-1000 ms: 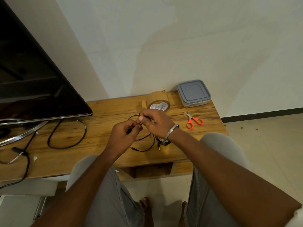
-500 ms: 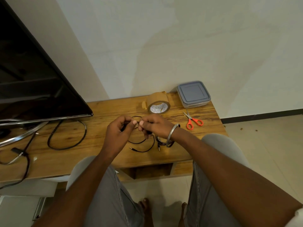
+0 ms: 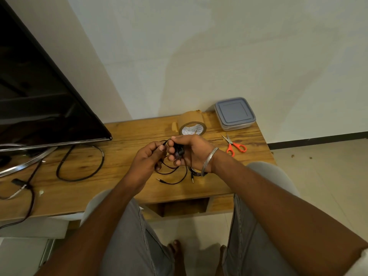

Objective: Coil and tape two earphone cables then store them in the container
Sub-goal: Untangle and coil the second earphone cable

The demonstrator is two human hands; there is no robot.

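Cable [image 3: 179, 152] is held between the two hands, which are close together above the middle of the surface [image 3: 123, 186]. The left hand [image 3: 147, 162] pinches one strand between thumb and fingers. The right hand [image 3: 192, 150] curls its fingers round a dark bunch of the same cable. Loose loops hang from both hands and lie on the surface, with the plug end free. A second cable [image 3: 192, 177] lies partly hidden under the right wrist. The tape [image 3: 192, 124] stands just behind the hands. The container [image 3: 235, 113], with its lid on, sits at the far right corner. The scissors [image 3: 236, 146] lie near the right edge, in front of the container.
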